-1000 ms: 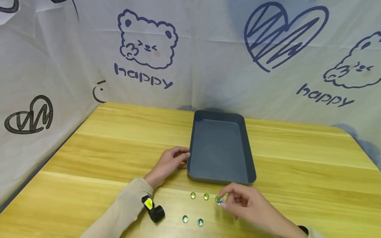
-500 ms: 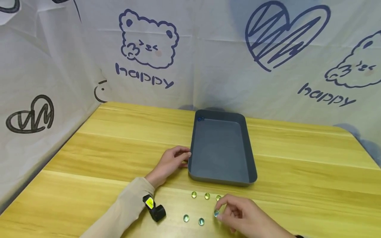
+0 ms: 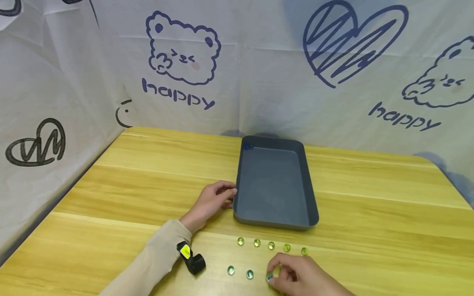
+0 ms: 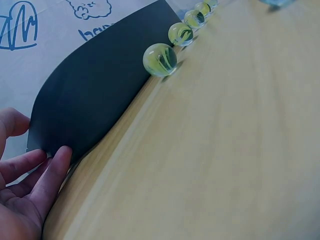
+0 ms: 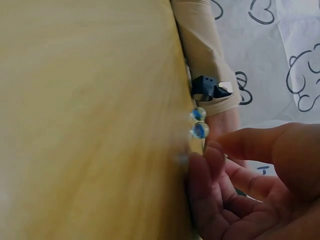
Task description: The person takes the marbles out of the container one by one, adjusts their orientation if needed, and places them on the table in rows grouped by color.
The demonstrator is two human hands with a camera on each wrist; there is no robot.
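Observation:
My left hand [image 3: 210, 202] rests beside the dark grey tray [image 3: 275, 226], its fingers touching the tray's left wall. In the left wrist view those fingers [image 4: 50, 182] lie loosely against the wall's outer face. My right hand [image 3: 296, 273] pinches a bluish glass marble [image 3: 269, 277] between thumb and fingertips, low at the table. That marble is mostly hidden in the right wrist view. To its left sit two more bluish marbles, one nearer [image 3: 249, 274] and one farther [image 3: 231, 270]. Several yellow-green marbles [image 3: 271, 245] form a row between the tray and my right hand.
Small dark blue marbles [image 3: 248, 147] lie in the tray's far left corner. The wooden table [image 3: 370, 205] is backed by a white cloth [image 3: 266, 94] with drawings. A black wrist camera [image 3: 192, 260] sits on my left sleeve.
My right hand has moved toward me and slightly left with the bluish marble, bringing it level with the other two. More of the yellow-green row now shows. My left hand has stayed put.

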